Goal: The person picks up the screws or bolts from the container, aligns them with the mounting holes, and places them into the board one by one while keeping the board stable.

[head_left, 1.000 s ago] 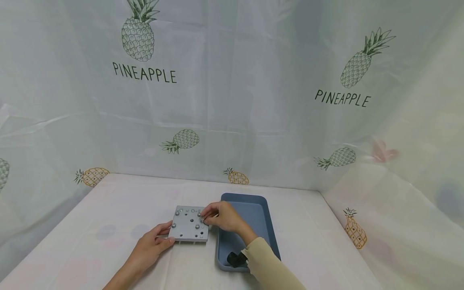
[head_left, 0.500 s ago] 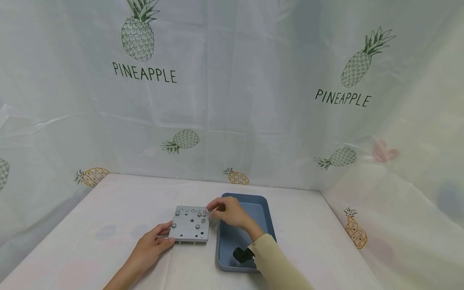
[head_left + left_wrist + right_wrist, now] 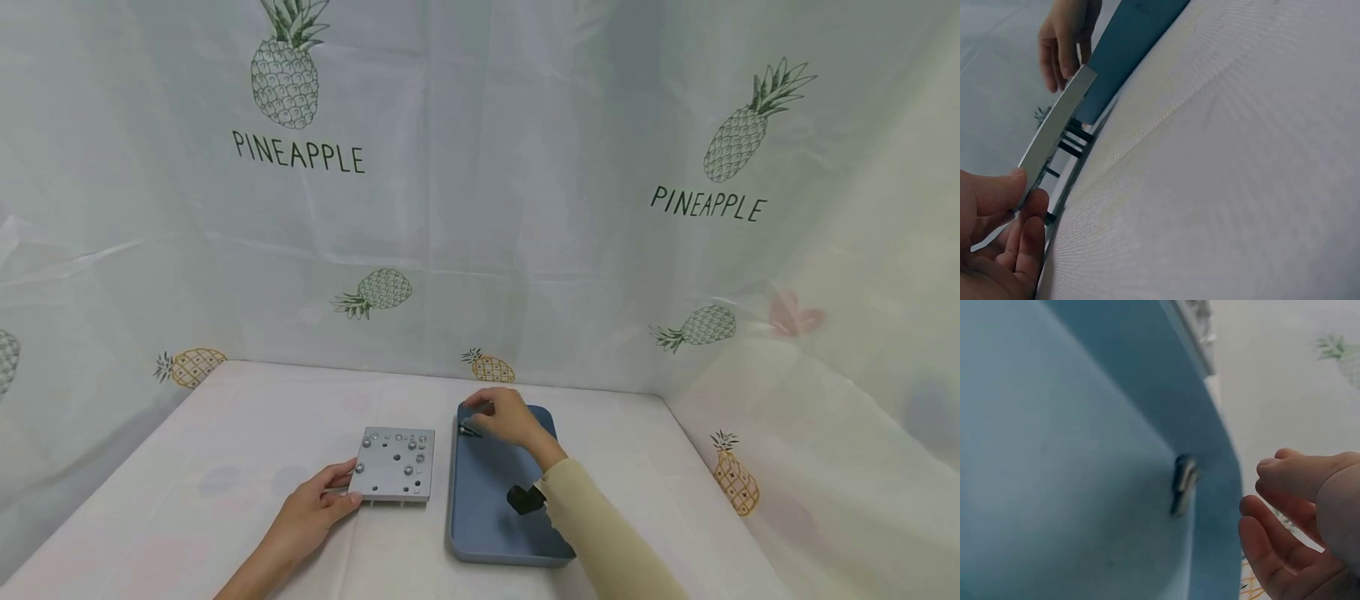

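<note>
My left hand (image 3: 311, 502) pinches the near left edge of a silver metal plate (image 3: 386, 477), thumb on one face and fingers beneath it in the left wrist view. Socket-head screws and bare holes dot the plate's top, and screw shanks (image 3: 1071, 147) stick out underneath. Over the far left corner of a blue tray (image 3: 480, 525) hovers my right hand (image 3: 513, 419). Its fingers are bent loosely and apart, with nothing between them in the right wrist view. Just below lie the last visible screws (image 3: 1184, 484), blurred, in the tray's corner; how many cannot be told.
The tray stands right of the plate on a white cloth-covered table (image 3: 285, 417). A black device (image 3: 525, 500) sits at the right wrist above the tray. A pineapple-print curtain (image 3: 480, 208) hangs behind the table.
My right hand has left the plate's right side and moved right and away to the tray's far corner, uncovering a screw on the plate. The left hand and plate have stayed in place.
</note>
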The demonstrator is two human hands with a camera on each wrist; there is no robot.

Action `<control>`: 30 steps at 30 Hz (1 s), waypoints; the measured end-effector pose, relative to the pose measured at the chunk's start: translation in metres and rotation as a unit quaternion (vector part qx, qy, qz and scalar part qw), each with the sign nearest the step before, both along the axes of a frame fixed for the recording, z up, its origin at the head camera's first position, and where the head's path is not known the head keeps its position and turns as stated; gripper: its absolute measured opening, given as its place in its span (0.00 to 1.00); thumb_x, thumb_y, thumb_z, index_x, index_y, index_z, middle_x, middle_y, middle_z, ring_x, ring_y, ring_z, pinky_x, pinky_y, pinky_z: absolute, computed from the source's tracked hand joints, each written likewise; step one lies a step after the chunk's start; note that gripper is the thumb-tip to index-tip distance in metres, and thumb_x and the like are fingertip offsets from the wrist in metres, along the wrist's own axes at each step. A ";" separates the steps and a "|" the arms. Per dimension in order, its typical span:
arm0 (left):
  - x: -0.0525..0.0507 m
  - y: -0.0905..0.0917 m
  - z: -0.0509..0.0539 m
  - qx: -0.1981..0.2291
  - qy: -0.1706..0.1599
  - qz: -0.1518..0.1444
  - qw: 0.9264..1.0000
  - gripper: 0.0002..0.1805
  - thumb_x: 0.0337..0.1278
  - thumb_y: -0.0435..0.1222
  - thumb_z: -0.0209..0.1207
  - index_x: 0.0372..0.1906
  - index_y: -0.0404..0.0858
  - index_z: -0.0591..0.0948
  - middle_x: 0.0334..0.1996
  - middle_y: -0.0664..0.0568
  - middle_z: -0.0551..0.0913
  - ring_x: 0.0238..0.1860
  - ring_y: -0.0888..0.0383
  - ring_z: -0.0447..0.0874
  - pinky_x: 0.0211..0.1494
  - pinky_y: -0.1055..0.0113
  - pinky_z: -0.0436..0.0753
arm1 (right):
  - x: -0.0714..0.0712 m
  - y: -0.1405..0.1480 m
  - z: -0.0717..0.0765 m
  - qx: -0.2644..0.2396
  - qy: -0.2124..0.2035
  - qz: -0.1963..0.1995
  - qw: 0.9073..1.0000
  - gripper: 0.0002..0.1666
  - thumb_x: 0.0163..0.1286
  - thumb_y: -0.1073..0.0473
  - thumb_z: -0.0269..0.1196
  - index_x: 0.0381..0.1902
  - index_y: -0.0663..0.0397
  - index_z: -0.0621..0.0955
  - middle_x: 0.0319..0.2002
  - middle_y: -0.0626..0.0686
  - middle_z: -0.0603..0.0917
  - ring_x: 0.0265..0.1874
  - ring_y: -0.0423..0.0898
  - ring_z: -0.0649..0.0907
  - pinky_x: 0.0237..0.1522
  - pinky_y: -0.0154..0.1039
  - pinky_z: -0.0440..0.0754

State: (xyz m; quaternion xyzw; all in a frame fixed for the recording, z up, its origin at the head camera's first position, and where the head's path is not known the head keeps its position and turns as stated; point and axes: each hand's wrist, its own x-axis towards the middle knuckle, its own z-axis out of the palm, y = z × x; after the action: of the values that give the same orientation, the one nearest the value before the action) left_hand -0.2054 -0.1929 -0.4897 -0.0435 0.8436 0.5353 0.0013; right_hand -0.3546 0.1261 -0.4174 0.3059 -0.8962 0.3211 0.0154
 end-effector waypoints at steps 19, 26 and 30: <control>-0.002 0.000 -0.003 0.003 0.004 0.000 1.000 0.35 0.68 0.40 0.71 0.76 0.40 0.74 0.65 0.44 0.83 0.46 0.62 0.87 0.49 0.71 0.81 | -0.029 -0.010 -0.038 0.077 0.041 -0.018 0.996 0.13 0.70 0.71 0.70 0.51 0.61 0.89 0.47 0.57 0.91 0.45 0.50 0.88 0.51 0.47 0.85; -0.001 -0.001 -0.002 0.005 0.008 -0.003 1.000 0.35 0.68 0.39 0.70 0.76 0.39 0.74 0.65 0.44 0.83 0.46 0.61 0.87 0.49 0.71 0.81 | -0.032 -0.013 -0.041 0.102 0.061 -0.007 0.993 0.14 0.67 0.73 0.71 0.50 0.62 0.89 0.45 0.58 0.91 0.45 0.52 0.89 0.51 0.48 0.86; 0.000 0.000 -0.002 0.000 0.009 -0.003 1.000 0.35 0.68 0.40 0.70 0.76 0.39 0.74 0.65 0.44 0.83 0.46 0.62 0.87 0.50 0.71 0.80 | -0.031 -0.013 -0.041 0.110 0.063 -0.006 0.992 0.13 0.66 0.73 0.72 0.48 0.62 0.89 0.43 0.58 0.91 0.44 0.52 0.90 0.50 0.48 0.87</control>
State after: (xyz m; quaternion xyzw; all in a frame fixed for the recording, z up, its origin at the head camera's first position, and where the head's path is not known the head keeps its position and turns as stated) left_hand -0.2052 -0.1933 -0.4916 -0.0360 0.8438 0.5355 -0.0049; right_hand -0.3853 0.1127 -0.4580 0.3201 -0.9251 0.2005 0.0399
